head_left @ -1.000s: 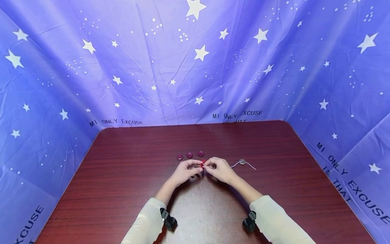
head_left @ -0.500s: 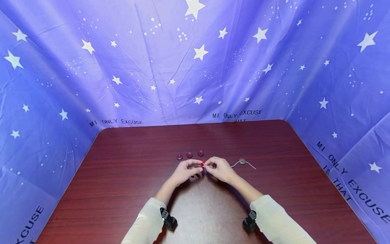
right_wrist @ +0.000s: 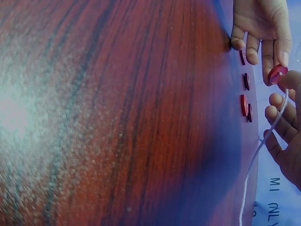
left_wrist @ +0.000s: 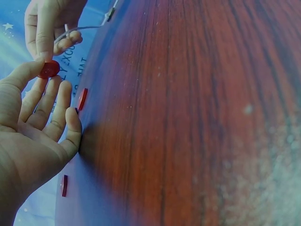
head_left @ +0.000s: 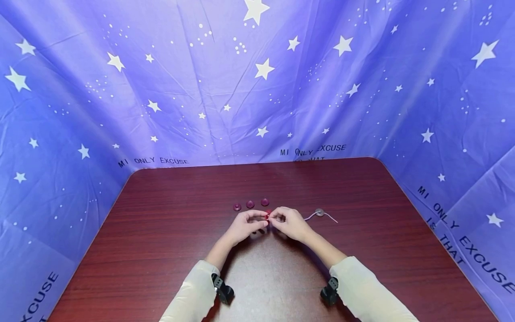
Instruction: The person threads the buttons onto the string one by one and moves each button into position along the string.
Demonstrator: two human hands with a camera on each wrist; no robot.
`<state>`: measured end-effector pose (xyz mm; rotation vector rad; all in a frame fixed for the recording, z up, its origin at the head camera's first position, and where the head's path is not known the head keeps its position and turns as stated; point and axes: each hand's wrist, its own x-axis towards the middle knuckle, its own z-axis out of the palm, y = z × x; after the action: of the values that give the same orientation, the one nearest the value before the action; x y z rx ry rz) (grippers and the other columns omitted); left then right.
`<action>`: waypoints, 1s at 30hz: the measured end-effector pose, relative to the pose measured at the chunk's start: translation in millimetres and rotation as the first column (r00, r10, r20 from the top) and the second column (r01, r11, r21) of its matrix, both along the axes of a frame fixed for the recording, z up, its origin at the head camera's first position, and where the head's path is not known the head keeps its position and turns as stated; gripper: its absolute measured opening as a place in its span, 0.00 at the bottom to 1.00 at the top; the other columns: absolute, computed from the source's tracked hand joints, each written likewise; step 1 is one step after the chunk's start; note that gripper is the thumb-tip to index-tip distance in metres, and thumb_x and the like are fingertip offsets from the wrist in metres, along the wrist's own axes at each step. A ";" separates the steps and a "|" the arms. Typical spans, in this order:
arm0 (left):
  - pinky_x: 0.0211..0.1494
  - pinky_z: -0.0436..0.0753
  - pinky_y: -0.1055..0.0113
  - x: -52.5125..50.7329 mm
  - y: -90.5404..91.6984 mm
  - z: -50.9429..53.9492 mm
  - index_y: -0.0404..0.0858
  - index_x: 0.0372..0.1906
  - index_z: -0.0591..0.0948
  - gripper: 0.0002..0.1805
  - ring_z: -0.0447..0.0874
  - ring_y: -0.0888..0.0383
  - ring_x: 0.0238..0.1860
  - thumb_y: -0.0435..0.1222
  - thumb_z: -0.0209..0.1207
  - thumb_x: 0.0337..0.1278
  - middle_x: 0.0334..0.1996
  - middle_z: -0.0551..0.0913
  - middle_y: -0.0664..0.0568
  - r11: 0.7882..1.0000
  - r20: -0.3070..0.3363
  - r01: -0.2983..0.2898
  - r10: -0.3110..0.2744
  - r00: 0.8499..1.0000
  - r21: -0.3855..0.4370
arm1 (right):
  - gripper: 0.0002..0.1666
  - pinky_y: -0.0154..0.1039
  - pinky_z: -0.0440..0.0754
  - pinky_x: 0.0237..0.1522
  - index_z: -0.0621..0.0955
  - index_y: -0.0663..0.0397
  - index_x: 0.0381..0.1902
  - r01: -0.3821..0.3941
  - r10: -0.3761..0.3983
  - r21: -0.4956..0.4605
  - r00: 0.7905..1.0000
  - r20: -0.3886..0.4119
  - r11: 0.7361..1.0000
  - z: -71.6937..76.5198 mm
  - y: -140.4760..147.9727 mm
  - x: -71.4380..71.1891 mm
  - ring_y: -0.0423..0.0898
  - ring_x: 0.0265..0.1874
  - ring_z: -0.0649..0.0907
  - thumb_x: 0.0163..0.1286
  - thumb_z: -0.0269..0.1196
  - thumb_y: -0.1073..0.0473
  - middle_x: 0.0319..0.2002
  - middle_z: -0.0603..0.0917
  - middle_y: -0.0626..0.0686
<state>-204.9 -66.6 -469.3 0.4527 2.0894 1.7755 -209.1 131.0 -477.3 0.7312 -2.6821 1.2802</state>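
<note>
A red button (left_wrist: 49,69) is pinched between thumb and fingertips of my left hand (head_left: 243,227), just above the table's middle. My right hand (head_left: 290,224) meets it from the other side, its thumb and forefinger closed at the button's face. In the right wrist view a pale cord (right_wrist: 254,160) runs from the red button (right_wrist: 277,74) and the right fingertips down past the other fingers. The cord's far part passes through a greyish round button (head_left: 319,212) lying on the table to the right. The cord's tip at the red button is hidden by the fingers.
Three dark red buttons, left (head_left: 237,207), middle (head_left: 250,204) and right (head_left: 264,202), lie in a row behind the hands on the brown table (head_left: 161,232). A blue starry cloth (head_left: 225,80) hangs around the table's back and sides.
Both hands stay at the same spot with the red button between them; the right fingertips have shifted only very slightly against it. The buttons on the table have not moved.
</note>
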 end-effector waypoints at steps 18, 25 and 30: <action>0.37 0.82 0.48 -1.2 -0.1 -1.2 0.27 0.54 0.75 0.19 0.79 0.29 0.42 0.30 0.58 0.58 0.41 0.80 0.24 0.999 0.009 0.006 -0.006 1.000 0.032 | 0.02 0.27 0.71 0.25 0.82 0.52 0.31 -0.015 0.015 0.021 1.000 0.027 1.000 1.9 -1.8 -0.5 0.33 0.21 0.71 0.61 0.63 0.61 0.23 0.77 0.45; 0.41 0.82 0.48 0.2 1.3 0.3 0.26 0.52 0.76 0.19 0.80 0.30 0.42 0.30 0.59 0.56 0.41 0.81 0.27 1.000 -0.025 -0.019 0.020 0.999 0.018 | 0.03 0.27 0.71 0.23 0.82 0.53 0.32 -0.028 0.028 -0.002 0.998 0.051 1.000 -0.1 -1.8 0.0 0.34 0.20 0.73 0.62 0.62 0.60 0.23 0.78 0.46; 0.42 0.81 0.47 2.6 3.2 4.0 0.26 0.51 0.77 0.18 0.80 0.32 0.42 0.30 0.60 0.55 0.42 0.82 0.30 0.999 -0.082 -0.041 0.040 0.996 -0.011 | 0.06 0.29 0.74 0.21 0.82 0.54 0.34 -0.019 0.024 -0.042 0.990 0.138 0.999 -0.1 -2.5 -1.0 0.36 0.17 0.75 0.65 0.61 0.58 0.23 0.80 0.49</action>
<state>-202.3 -63.4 -465.3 0.4908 2.1789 1.7936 -210.1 128.6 -477.4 0.6927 -2.7528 1.4374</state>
